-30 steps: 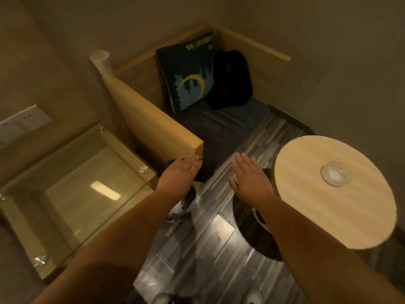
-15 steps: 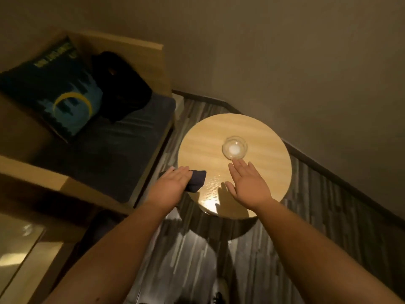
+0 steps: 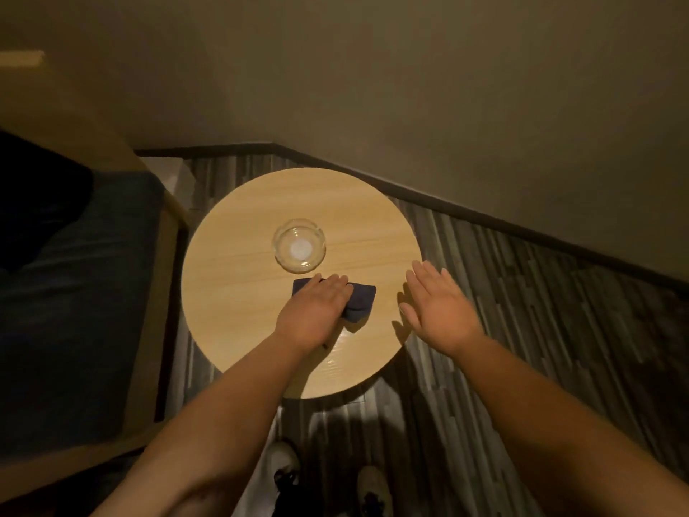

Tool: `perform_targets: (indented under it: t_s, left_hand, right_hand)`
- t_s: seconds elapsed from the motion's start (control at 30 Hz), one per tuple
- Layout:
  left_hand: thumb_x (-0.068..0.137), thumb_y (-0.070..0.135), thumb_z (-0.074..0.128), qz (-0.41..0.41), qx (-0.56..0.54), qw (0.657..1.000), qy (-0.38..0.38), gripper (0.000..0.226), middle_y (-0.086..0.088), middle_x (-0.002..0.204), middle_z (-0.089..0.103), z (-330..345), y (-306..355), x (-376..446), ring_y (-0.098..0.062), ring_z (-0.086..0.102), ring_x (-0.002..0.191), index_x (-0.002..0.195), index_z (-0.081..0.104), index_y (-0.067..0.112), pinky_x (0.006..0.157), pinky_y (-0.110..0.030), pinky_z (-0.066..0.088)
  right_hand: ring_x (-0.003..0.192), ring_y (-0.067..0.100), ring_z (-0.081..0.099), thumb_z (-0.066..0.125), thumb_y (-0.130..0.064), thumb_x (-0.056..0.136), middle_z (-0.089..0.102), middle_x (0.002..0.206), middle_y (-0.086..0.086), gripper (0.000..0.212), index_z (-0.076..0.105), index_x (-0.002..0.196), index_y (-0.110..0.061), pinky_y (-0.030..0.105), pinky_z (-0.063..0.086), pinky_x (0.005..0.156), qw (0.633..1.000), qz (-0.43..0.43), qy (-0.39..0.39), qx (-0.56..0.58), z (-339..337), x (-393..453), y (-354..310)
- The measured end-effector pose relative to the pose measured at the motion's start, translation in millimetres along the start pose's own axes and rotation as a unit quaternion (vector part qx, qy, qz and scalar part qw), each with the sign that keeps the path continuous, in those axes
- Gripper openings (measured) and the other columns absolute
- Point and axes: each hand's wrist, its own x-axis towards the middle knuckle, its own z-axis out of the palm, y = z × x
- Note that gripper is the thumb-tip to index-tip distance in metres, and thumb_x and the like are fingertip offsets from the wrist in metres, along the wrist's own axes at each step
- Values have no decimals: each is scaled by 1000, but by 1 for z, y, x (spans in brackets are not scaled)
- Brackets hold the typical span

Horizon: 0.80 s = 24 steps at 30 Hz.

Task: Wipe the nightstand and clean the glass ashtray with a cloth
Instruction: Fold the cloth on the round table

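No legible markings. Left hand (image 3: 317, 311) flat, palm pressing dark cloth (image 3: 359, 300) onto round nightstand (image 3: 238, 292); glass ashtray (image 3: 299, 250) just beyond fingertips. Right hand (image 3: 440, 304) open, fingers spread, empty, hovering at tabletop edge.

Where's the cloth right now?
In the head view, the dark cloth lies on the round nightstand under the left hand, just in front of the glass ashtray.

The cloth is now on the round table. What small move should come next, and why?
Probably slide the cloth under the left hand across the table: it lies flat there, and the ashtray beside it sits untouched. The right hand is open.
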Motion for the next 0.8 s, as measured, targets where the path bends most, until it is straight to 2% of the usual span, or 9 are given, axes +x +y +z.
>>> perform_targets:
  t_s: [0.13,0.27,0.33,0.43,0.57,0.7,0.8]
  left_hand:
    - [92,7,44,50,-11,999,-6,52,-12,152,31,24,0,30,-26,28,139,143,34,8,115,-35,8]
    - [90,11,51,57,-21,998,-24,56,-9,152,31,50,-1,39,-23,29,138,143,32,12,114,-35,13]
    - [96,24,46,45,-38,998,-27,52,-6,153,31,63,-2,37,-22,28,139,145,29,15,114,-37,16]
    - [98,38,39,31,-44,998,-31,57,-5,155,25,78,-1,35,-21,20,142,147,21,17,115,-37,10]
    - [94,38,37,45,-66,997,-20,61,-7,155,24,85,-5,37,-22,18,143,148,18,15,115,-36,4]
    - [88,35,53,69,-136,988,25,66,-15,145,41,73,-10,28,-31,34,135,143,30,5,114,-43,23]
    - [87,35,54,-18,-167,983,69,63,-20,142,43,65,-23,17,-34,34,134,138,37,2,111,-50,28]
  right_hand:
    - [144,24,16,35,-46,96,25,156,8,63,27,148,-12,37,0,116,999,51,6,2,24,-3,8]
    - [144,25,20,38,-45,95,29,154,10,62,31,146,-10,37,2,115,996,82,12,19,40,-5,0]
    - [143,27,23,41,-43,95,32,152,12,61,34,145,-8,39,5,116,996,86,14,25,46,-7,-4]
    - [141,30,28,45,-40,94,37,149,15,60,38,142,-5,42,11,116,995,92,16,37,54,-5,-8]
    - [139,30,31,50,-36,94,38,148,17,58,41,141,-3,46,17,116,994,86,25,69,64,3,-7]
    - [141,26,28,42,-40,94,35,151,14,59,39,143,-7,40,10,117,993,62,29,100,68,18,-12]
    - [141,29,26,41,-45,91,31,152,15,64,33,144,-10,41,10,115,993,-7,10,117,64,35,-33]
